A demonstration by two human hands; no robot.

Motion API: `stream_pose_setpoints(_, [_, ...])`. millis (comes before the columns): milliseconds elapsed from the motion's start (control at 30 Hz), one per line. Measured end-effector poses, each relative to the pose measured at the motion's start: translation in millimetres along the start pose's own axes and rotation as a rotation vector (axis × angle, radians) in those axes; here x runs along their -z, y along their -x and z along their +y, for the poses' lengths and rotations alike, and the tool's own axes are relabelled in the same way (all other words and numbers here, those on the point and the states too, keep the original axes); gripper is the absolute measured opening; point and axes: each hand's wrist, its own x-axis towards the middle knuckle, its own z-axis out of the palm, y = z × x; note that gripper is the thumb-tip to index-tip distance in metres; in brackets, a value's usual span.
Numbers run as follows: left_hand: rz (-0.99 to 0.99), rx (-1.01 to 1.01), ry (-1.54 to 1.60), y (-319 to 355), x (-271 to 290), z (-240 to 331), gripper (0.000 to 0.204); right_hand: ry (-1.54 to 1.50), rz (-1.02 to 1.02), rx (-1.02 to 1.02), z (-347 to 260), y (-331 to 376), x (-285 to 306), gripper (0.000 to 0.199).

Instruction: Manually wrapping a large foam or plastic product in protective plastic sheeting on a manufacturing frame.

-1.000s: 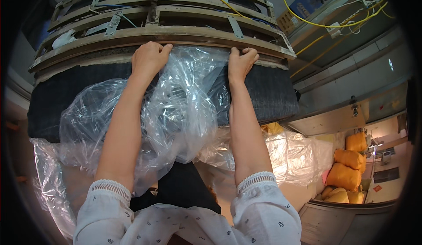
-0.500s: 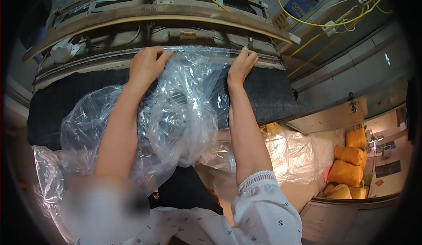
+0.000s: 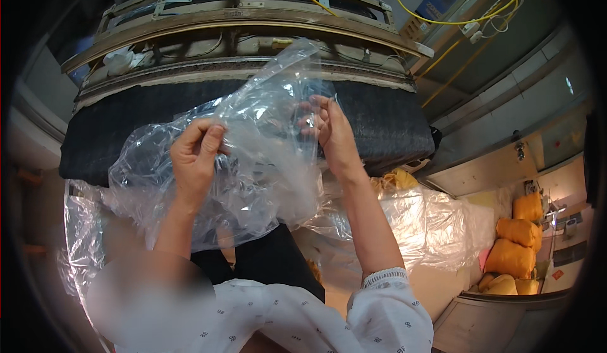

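A crumpled clear plastic sheet or bag (image 3: 253,188) hangs over the front of a black-covered bench (image 3: 373,122) and down toward my lap. My left hand (image 3: 197,150) is closed on the gathered film, pinching it between thumb and fingers. Across from it, my right hand (image 3: 330,128) is at the sheet's right side, its fingers bent and apart. Film overlaps those fingertips, which look slightly blurred. One corner of the plastic stands up above both hands, in front of the long metal-edged bar (image 3: 373,78) at the back of the bench.
A wooden rail and frame (image 3: 354,31) run behind the bar. More clear plastic (image 3: 430,226) lies spread at the right. Orange bundles (image 3: 511,258) are stacked farther right. Yellow cables (image 3: 436,21) hang at the upper right. White crumpled material (image 3: 120,61) sits at the back left.
Both hands have come away from the bar at the back, moving nearer to me. The plastic's upper edge has lifted off the bar and bunched up between the hands.
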Motion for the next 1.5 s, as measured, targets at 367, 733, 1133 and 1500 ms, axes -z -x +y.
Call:
stream_pose_setpoints(367, [-0.216, -0.339, -0.601, 71.5, 50.8, 20.0, 0.016, 0.396, 0.206, 0.108, -79.2, 37.0, 15.0, 0.028])
stream_pose_setpoints(733, [0.048, -0.486, -1.194, 14.5, 123.9, 38.0, 0.024, 0.226, 0.376, 0.123, -90.6, 51.6, 46.0, 0.022])
stream_pose_setpoints(1133, [0.114, 0.045, -0.633, 53.1, 176.7, 9.6, 0.004, 1.407, 0.339, 0.451, -11.3, -71.2, 60.1, 0.019])
stream_pose_setpoints(1500, [0.44, 0.196, -0.718, 141.8, 294.0, 60.3, 0.006, 1.37, -0.166, 0.459, 14.9, -39.7, -47.9, 0.018])
